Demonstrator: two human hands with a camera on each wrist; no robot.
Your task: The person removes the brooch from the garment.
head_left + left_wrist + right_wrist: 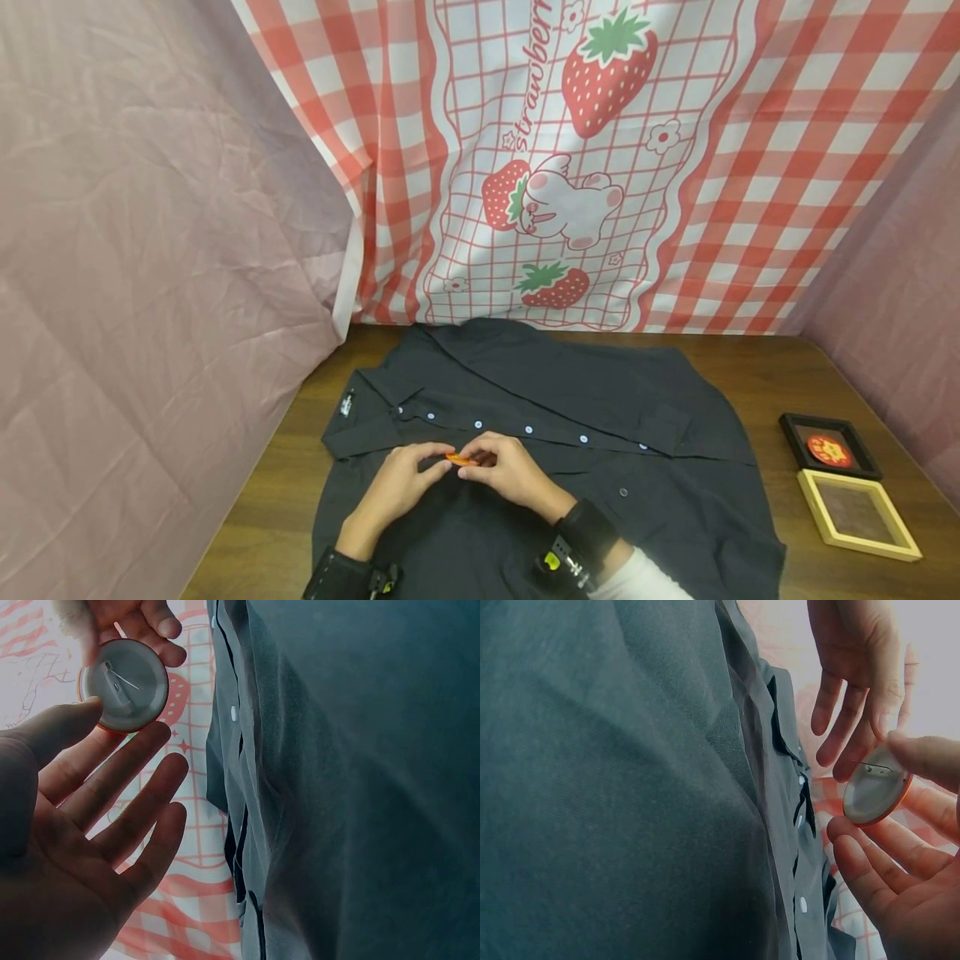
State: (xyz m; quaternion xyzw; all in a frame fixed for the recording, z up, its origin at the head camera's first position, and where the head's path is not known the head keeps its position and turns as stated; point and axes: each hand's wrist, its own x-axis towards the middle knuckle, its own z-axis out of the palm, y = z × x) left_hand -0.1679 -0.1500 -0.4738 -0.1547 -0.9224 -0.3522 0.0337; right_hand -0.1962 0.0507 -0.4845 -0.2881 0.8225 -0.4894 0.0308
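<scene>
Both hands hold a round pin-back button badge (460, 459) above a dark button-up shirt (480, 533) spread on the table. My left hand (397, 483) pinches one edge between thumb and fingers, and my right hand (516, 473) pinches the opposite edge. In the left wrist view the badge's grey back (146, 671) faces the camera, its thin pin needle swung out at an angle from the clasp bar. From the right wrist, the badge (866, 799) appears tilted with an orange rim, gripped under the right thumb. Its printed front is hidden.
At the right of the wooden table (817, 367) lie a black square frame (870, 462) with a red-and-yellow round badge (828, 451) inside, and a light wooden frame (832, 533). A strawberry-print checked cloth (750, 250) hangs behind; a pink curtain (150, 292) borders the left.
</scene>
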